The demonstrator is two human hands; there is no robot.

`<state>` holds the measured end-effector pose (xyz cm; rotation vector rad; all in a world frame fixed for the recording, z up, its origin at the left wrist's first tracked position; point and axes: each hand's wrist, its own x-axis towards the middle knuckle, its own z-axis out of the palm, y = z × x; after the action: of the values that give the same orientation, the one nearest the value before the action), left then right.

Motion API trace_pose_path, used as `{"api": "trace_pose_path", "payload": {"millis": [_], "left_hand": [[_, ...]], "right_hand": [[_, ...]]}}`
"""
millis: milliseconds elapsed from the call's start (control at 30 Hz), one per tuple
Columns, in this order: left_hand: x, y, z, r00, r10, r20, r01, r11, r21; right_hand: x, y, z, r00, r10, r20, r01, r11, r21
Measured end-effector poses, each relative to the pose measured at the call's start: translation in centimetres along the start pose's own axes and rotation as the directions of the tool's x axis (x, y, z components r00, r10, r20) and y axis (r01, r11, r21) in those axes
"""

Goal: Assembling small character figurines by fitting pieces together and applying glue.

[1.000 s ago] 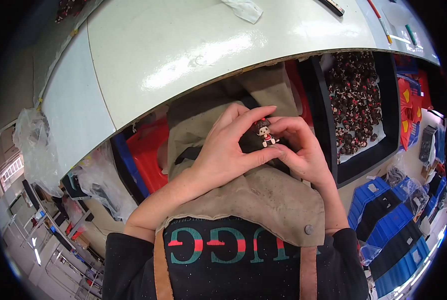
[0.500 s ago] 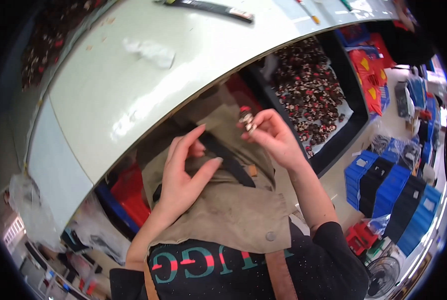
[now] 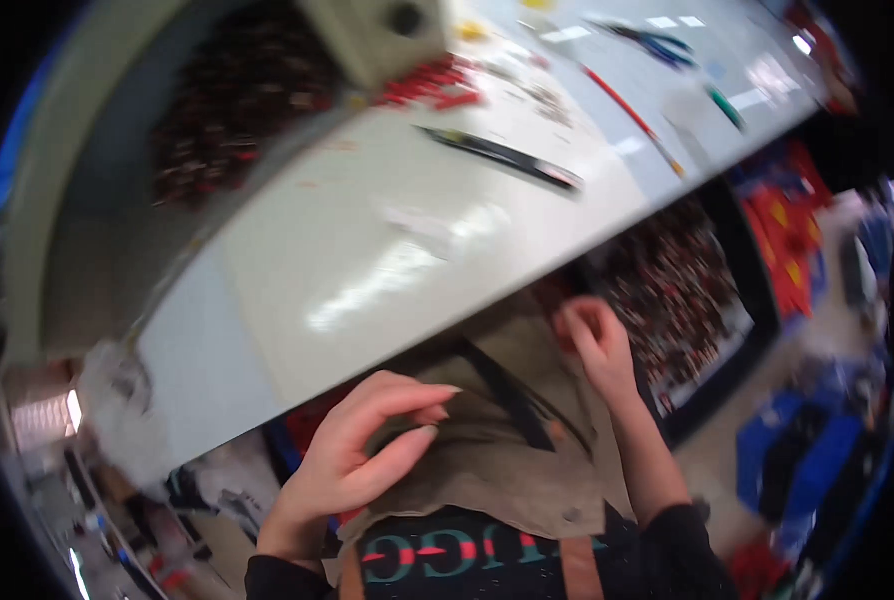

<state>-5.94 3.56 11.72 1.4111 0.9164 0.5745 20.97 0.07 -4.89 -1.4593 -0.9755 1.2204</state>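
My left hand (image 3: 377,440) hovers over my khaki apron (image 3: 437,500), thumb and fingers apart, with nothing between them. By the table's front edge, my right hand (image 3: 600,345) is beside a black tray (image 3: 752,270). Its fingers are curled together and smeared by motion, so anything they hold cannot be made out. The tray is filled with many small dark brown, red and cream figurines (image 3: 672,290), blurred here.
On the white table (image 3: 297,290) lie a black pen-like tool (image 3: 507,158), a red brush (image 3: 632,120), blue-handled pliers (image 3: 657,45) and red bits (image 3: 437,85). A pale machine (image 3: 377,40) stands behind, next to a dark pile of pieces (image 3: 242,110). Blue crates (image 3: 802,445) stand at right.
My view has swung, bringing more of the table in. My right hand has moved to the table's edge by the tray; the small figurine it pinched is out of sight. My left hand remains open.
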Motion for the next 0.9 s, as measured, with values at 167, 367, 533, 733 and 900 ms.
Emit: {"api": "trace_pose_path", "payload": {"millis": [167, 367, 533, 733, 900], "left_hand": [[3.6, 2.9, -5.5, 0.964, 0.227, -0.140, -0.143, 0.882, 0.448], [13.8, 3.6, -15.6, 0.830, 0.367, -0.420, -0.002, 0.755, 0.656], [21.2, 2.3, -24.0, 0.705, 0.641, -0.303, 0.074, 0.358, 0.931], [22.2, 1.6, -23.4, 0.688, 0.658, -0.307, 0.335, 0.087, 0.938], [21.3, 1.3, -23.2, 0.673, 0.586, -0.451, 0.234, 0.410, 0.882]], "right_hand": [[0.2, -0.7, 6.6, 0.948, -0.107, 0.301, 0.129, 0.990, -0.056], [1.8, 1.4, 7.4, 0.900, -0.310, 0.305, 0.396, 0.875, -0.280], [1.8, 1.4, 7.7, 0.931, -0.252, 0.263, 0.327, 0.895, -0.302], [2.0, 1.7, 7.4, 0.916, -0.297, 0.270, 0.374, 0.874, -0.309], [1.6, 1.4, 7.2, 0.909, -0.322, 0.265, 0.397, 0.863, -0.314]]}}
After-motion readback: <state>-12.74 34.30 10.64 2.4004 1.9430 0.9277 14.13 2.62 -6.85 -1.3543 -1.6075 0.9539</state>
